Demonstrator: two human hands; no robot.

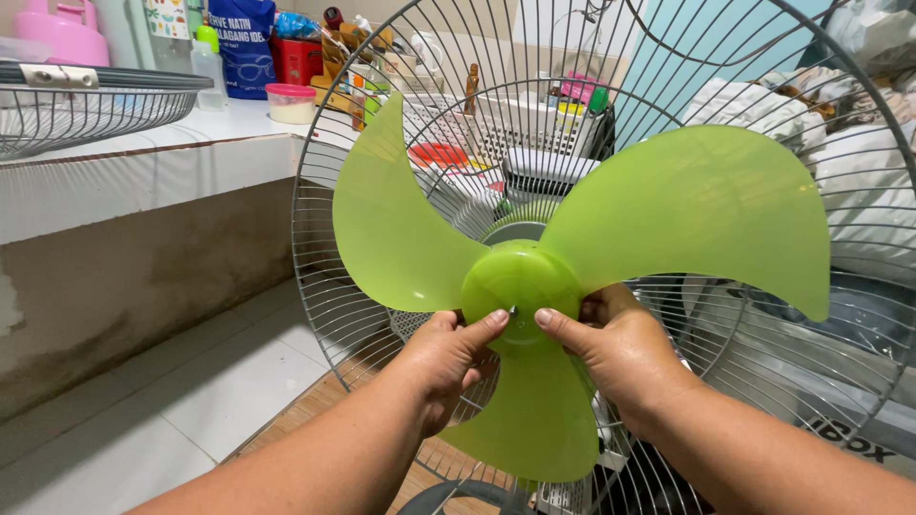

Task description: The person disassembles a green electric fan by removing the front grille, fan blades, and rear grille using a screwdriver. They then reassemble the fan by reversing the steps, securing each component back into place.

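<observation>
A light green three-bladed fan blade (668, 205) sits in front of a round grey wire fan guard (315, 238). My left hand (448, 358) grips the left side of the blade's round hub (520, 281), thumb pressed on its front. My right hand (615, 343) grips the hub's right side, thumb also on the front. Both thumbs meet near the small hole at the hub's centre. The fan's motor behind the hub is mostly hidden.
A white counter (191, 143) at left carries a wire basket (86, 105), a pink container (62, 33), a small lidded tub (291, 100) and bottles. Pale floor tiles (191, 401) lie below. Stuffed bags (859, 162) are piled at right behind the guard.
</observation>
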